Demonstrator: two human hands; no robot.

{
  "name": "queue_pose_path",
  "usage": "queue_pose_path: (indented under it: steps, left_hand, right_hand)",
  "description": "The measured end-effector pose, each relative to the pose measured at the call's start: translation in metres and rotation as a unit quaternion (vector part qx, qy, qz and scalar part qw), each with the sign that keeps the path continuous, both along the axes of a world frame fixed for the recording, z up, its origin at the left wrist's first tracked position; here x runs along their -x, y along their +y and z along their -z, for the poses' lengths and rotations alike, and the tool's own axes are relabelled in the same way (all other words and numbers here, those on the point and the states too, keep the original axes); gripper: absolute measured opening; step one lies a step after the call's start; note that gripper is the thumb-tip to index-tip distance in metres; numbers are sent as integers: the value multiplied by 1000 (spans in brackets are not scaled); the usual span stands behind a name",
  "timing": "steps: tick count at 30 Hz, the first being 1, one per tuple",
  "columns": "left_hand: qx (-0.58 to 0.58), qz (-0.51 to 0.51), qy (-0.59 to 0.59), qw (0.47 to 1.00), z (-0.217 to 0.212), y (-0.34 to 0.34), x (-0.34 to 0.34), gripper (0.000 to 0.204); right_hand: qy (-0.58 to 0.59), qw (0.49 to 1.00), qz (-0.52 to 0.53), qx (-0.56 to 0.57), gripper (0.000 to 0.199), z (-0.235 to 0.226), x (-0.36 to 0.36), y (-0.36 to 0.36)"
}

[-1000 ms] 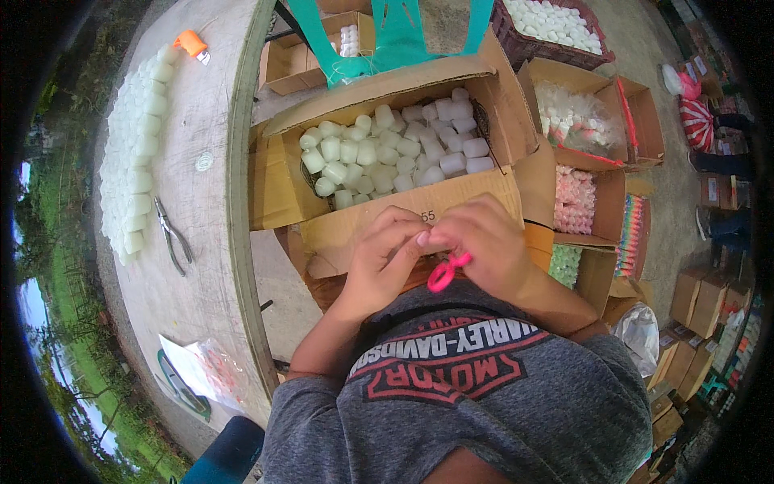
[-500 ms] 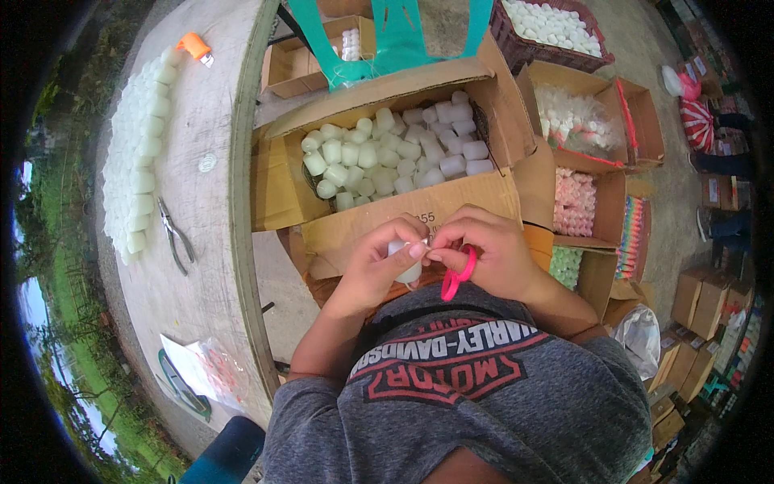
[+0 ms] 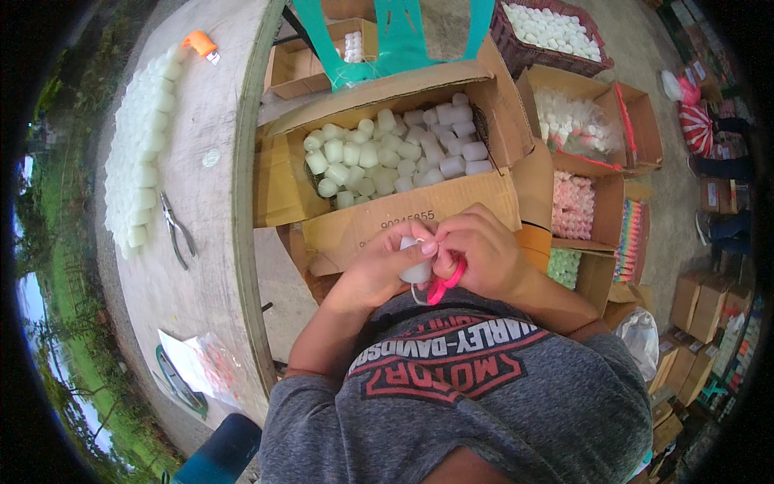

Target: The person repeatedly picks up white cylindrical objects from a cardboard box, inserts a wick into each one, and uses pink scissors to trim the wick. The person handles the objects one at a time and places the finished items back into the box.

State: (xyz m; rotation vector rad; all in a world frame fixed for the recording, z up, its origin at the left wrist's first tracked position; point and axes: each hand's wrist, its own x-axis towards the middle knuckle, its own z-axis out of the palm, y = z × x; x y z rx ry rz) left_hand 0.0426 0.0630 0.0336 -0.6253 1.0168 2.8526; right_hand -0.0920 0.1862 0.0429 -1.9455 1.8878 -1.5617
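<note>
In front of my chest my left hand [image 3: 379, 266] is closed around a small white candle [image 3: 414, 262]. A pale wick end [image 3: 418, 295] hangs below the candle. My right hand [image 3: 481, 254] meets it at the candle's top, thumb and forefinger pinched at a thin wick there. Pink-handled scissors [image 3: 446, 282] hang from the right hand's fingers; their blades are hidden. Just beyond both hands, a cardboard box [image 3: 282, 181] holds many loose white candles [image 3: 379, 153].
At my left, a table [image 3: 201, 242] bears rows of white candles [image 3: 141, 153], pliers [image 3: 176, 231], an orange-handled tool [image 3: 200, 44] and a plastic bag [image 3: 214, 367]. A green chair [image 3: 403, 32] stands ahead. More cartons [image 3: 605, 202] and a crate [image 3: 504, 40] lie to the right.
The candle has turned upright in my left hand, and its lower wick end now shows. My right hand has shifted slightly, and the scissors have swung left and closer to the candle.
</note>
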Motion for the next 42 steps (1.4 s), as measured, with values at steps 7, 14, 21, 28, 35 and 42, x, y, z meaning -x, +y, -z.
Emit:
queue_pose_path:
  steps: [7,14,21,28,35,42]
  left_hand:
    - [767,-226,44,599,-2,18,8,14]
    - [620,-229,20,750,-12,14,8,9]
    - [45,-153,-45,986,-7,9,5,12]
    - [434,-143,-12,889,-3,4,-3,9]
    - [599,-157,22,784,-14,0,-1,14]
    - [723,-170,68,666,-26,-1,-3,13]
  right_hand:
    - [-383,921,65,-37,20,10,-15,0]
    - [-421,904,61,-31,13,11,-16,-2]
    - [-195,978,64,-43,17,-3,-11,-2]
    - [-180,981,65,-23,17,-1,-4,-2]
    - [-303,950,16,-69,22,-10,-3,-4]
    - [-295,945,-17,-138,16,-15,4,1]
